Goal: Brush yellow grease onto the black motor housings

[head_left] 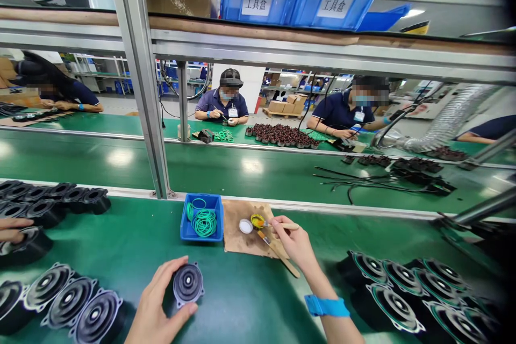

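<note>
My left hand [157,301] has its thumb and fingers closed around the sides of a round dark housing [187,284] with a lugged rim, standing on the green bench. Further right, my right hand [296,242], a blue band on its wrist, pinches a small brush [289,226] by its pale wooden handle. The brush tip is at a small pot of yellow paste [257,220]. A white lid [245,226] lies beside the pot on a stained cardboard sheet [234,242]. Below my right hand, a second brush [287,263] rests partly on the cardboard.
A blue bin [201,237] holds green rings [205,222]. Round housings [95,314] stand at left; others with green rings [395,306] stand at right. Another person's hand [14,231] touches a housing at the left edge. A metal post [141,75] rises ahead; co-workers sit beyond.
</note>
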A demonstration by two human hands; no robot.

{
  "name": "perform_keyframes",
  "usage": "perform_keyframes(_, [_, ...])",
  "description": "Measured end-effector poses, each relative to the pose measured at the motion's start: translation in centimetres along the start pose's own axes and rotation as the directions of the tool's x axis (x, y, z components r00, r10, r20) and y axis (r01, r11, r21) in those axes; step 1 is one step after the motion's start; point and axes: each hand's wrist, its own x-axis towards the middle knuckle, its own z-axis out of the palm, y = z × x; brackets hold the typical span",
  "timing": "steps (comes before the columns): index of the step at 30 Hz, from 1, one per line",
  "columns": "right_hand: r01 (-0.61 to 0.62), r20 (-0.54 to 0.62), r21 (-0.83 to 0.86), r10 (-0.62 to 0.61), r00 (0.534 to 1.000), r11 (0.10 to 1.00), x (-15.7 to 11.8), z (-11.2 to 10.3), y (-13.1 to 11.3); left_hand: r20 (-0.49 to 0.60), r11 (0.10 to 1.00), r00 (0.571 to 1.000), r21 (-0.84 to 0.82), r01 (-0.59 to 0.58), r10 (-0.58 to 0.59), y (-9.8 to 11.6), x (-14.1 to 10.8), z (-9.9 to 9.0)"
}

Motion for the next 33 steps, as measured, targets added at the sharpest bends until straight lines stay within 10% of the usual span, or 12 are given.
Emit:
perform_keyframes(16, [-0.086, -0.047, 0.04, 0.088, 0.995, 0.995, 0.2, -1.0, 0.2, -0.051, 1.0, 0.999, -0.027, -0.016, 0.014, 0.6, 0.4, -0.4])
perform_keyframes(33, [-0.186, -0.069, 0.537, 0.262, 0.963, 0.823, 0.6, -1.2, 0.6, -0.069, 0.997, 0.996, -0.041, -0.064, 0.061, -0.9, 0.1, 0.2])
